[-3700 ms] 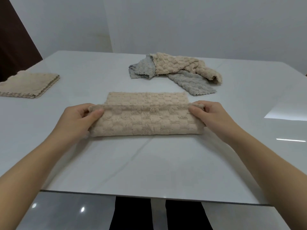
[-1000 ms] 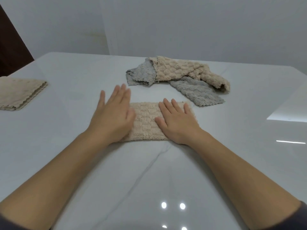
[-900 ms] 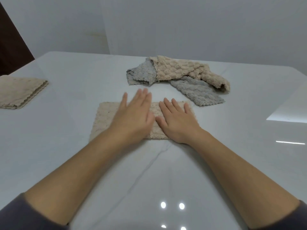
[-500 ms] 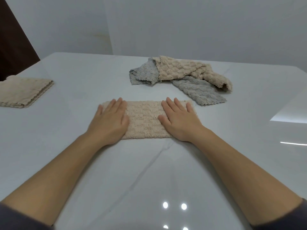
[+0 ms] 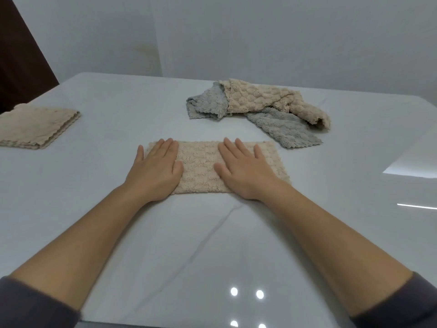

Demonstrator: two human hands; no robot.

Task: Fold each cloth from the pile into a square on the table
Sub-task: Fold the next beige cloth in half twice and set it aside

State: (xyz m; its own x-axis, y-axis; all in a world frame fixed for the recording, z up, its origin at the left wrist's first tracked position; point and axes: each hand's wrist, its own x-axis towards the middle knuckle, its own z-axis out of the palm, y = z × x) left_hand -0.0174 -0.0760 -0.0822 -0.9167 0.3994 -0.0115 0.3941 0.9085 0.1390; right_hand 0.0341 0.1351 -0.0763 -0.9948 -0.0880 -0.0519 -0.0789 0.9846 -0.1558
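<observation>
Beige waffle-textured cloth (image 5: 201, 166), folded into a long rectangular strip, lies flat near the middle of the glossy white marble-patterned desk (image 5: 212, 245), its long sides parallel to the near edge. The left hand (image 5: 156, 171) rests palm-down on the strip's left end, fingers straight and close together, gripping nothing; its little finger lies over the cloth's edge on the bare desk. The right hand (image 5: 243, 171) presses flat on the strip right of its centre, fingers straight and slightly spread, also grasping nothing. A bare band of cloth shows between the two thumbs, and the strip's right end shows beyond the right hand.

Toward the far edge, right of centre, sits the rumpled pile (image 5: 260, 107): a beige bubbly cloth (image 5: 262, 98) draped over grey fleecy cloths (image 5: 283, 129). One grey corner reaches just beside the strip's far right corner. At the left edge rests a stack of folded beige squares (image 5: 35, 126). Dark grey sleeves (image 5: 35, 304) cover both forearms near the bottom corners of the view.
</observation>
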